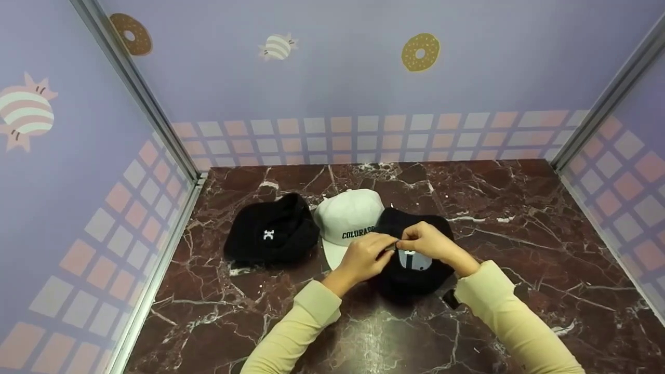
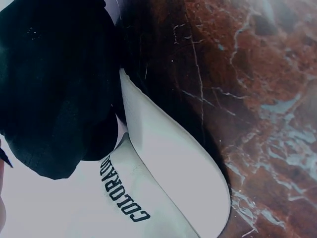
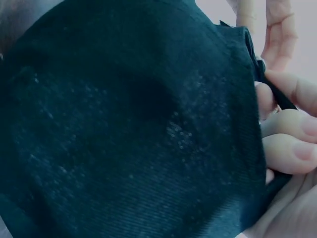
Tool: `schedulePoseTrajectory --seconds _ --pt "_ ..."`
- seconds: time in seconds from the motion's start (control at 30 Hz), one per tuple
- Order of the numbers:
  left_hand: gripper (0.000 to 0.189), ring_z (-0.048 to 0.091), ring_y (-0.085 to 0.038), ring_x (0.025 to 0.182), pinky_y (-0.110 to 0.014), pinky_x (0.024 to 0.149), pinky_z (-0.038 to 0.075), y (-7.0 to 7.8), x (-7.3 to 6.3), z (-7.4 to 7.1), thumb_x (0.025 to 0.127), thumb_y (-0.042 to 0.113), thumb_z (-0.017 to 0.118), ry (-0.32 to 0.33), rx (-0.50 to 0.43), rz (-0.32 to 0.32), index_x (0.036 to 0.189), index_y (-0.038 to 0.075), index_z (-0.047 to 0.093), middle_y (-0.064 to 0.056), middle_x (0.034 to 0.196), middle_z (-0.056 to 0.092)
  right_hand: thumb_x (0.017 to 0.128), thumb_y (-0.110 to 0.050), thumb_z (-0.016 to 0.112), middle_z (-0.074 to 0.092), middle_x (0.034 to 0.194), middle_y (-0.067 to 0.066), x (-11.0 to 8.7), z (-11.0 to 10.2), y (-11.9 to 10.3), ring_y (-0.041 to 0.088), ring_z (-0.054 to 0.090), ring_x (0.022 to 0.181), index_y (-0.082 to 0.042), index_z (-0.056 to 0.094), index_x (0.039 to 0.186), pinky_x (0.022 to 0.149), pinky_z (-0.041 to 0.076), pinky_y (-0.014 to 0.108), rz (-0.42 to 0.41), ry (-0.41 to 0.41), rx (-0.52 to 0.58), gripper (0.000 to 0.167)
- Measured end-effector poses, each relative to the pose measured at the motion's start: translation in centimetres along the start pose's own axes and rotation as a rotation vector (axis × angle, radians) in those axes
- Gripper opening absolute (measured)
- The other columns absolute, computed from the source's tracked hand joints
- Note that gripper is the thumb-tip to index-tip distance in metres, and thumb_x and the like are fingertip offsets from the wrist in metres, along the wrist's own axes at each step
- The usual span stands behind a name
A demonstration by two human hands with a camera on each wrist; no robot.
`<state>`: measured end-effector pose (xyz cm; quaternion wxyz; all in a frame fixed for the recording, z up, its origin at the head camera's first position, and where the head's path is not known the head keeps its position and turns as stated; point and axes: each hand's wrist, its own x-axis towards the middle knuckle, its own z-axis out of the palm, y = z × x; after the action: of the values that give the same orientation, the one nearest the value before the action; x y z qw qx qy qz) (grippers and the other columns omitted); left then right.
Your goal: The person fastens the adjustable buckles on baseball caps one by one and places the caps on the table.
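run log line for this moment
left hand, right hand: pinching back strap of rightmost black cap | white COLORADO cap: middle | leftmost black cap: white emblem showing

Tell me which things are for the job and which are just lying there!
For the job:
Black cap, being handled
Left hand and right hand, both pinching at it

Seemingly just lying there, held by neither hand:
White COLORADO cap
Other black cap with a white mark, farthest left

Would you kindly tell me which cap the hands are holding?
The rightmost black cap: the left hand and right hand pinch its strap; the white cap and leftmost black cap lie unheld.
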<state>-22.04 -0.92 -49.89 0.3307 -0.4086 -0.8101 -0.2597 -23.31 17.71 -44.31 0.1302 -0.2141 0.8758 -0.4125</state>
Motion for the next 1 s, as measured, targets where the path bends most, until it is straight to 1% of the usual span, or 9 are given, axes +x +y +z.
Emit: schedulePoseTrajectory --seconds 0.13,0.3,0.37,0.47,0.53,0.6,0.8,0.9,1.0 --pt "0.017 0.061 -0.010 0.087 -0.020 0.080 0.046 0.0 0.1 0.0 0.078 0.014 0.061 -0.001 -0.004 -0.003 0.095 0.010 0.065 0.003 0.091 0.066 0.079 -0.016 0.062 0.041 0.050 -0.009 0.1 0.1 -0.1 0.002 0.033 0.042 -0.001 0.058 0.061 0.042 0.027 0.018 -0.015 -0.005 0.002 0.023" --pt "0.019 0.061 -0.010 0.089 -0.020 0.082 0.045 -0.1 -0.1 -0.1 0.079 0.015 0.061 -0.010 -0.010 -0.008 0.097 0.010 0.065 0.003 0.093 0.066 0.083 -0.020 0.059 0.044 0.048 -0.006 -0.1 -0.5 0.1 0.004 0.039 0.040 -0.001 0.060 0.069 0.039 0.034 0.019 0.032 -0.104 0.085 0.024" --pt "0.020 0.061 -0.011 0.089 -0.021 0.082 0.046 -0.2 -0.2 -0.1 0.079 0.016 0.061 -0.011 -0.012 -0.014 0.098 0.009 0.065 0.002 0.094 0.066 0.084 -0.018 0.057 0.046 0.048 -0.004 -0.2 -0.9 0.4 0.006 0.043 0.040 0.002 0.061 0.073 0.040 0.038 0.020 0.041 -0.141 0.124 0.023" --pt "0.021 0.061 -0.012 0.090 -0.022 0.082 0.046 -0.3 -0.2 -0.3 0.079 0.016 0.062 -0.015 -0.012 -0.022 0.099 0.009 0.065 0.002 0.095 0.066 0.084 -0.012 0.055 0.048 0.050 -0.002 -0.2 -1.4 0.9 0.006 0.045 0.041 0.006 0.061 0.076 0.041 0.041 0.020 0.037 -0.165 0.151 0.021" --pt "0.022 0.061 -0.011 0.090 -0.022 0.083 0.046 -0.2 -0.2 -0.4 0.079 0.016 0.061 -0.019 -0.012 -0.025 0.099 0.009 0.065 0.002 0.095 0.066 0.084 -0.010 0.055 0.048 0.050 -0.002 -0.2 -1.5 1.1 0.006 0.044 0.041 0.009 0.059 0.077 0.041 0.040 0.020 0.023 -0.169 0.161 0.021" --pt "0.022 0.061 -0.011 0.090 -0.022 0.083 0.046 -0.2 -0.1 -0.4 0.079 0.016 0.061 -0.024 -0.005 -0.020 0.100 0.009 0.064 0.002 0.095 0.066 0.084 -0.010 0.054 0.046 0.051 -0.002 -0.2 -1.5 1.2 0.005 0.042 0.040 0.009 0.058 0.075 0.039 0.037 0.018 0.015 -0.167 0.157 0.021" --pt "0.021 0.061 -0.011 0.088 -0.021 0.080 0.046 0.1 0.2 -0.5 0.078 0.015 0.062 -0.023 0.015 0.011 0.098 0.010 0.064 0.002 0.093 0.066 0.084 -0.008 0.054 0.042 0.049 -0.004 -0.2 -0.9 1.0 0.003 0.036 0.037 0.003 0.058 0.072 0.036 0.031 0.017 -0.006 -0.150 0.151 0.018" --pt "0.021 0.061 -0.010 0.088 -0.021 0.079 0.047 0.1 0.4 -0.4 0.077 0.015 0.063 -0.021 0.014 0.017 0.098 0.009 0.064 0.002 0.093 0.066 0.085 -0.005 0.052 0.041 0.050 -0.004 -0.2 -0.7 0.5 0.003 0.035 0.038 0.005 0.057 0.073 0.037 0.030 0.017 -0.007 -0.146 0.156 0.017" --pt "0.022 0.061 -0.010 0.087 -0.021 0.079 0.047 0.1 0.4 -0.3 0.077 0.015 0.064 -0.023 0.010 0.013 0.098 0.009 0.065 0.002 0.093 0.067 0.085 -0.002 0.050 0.041 0.051 -0.002 -0.5 -0.8 -0.7 0.002 0.035 0.039 0.007 0.057 0.073 0.037 0.030 0.016 -0.013 -0.142 0.152 0.017"
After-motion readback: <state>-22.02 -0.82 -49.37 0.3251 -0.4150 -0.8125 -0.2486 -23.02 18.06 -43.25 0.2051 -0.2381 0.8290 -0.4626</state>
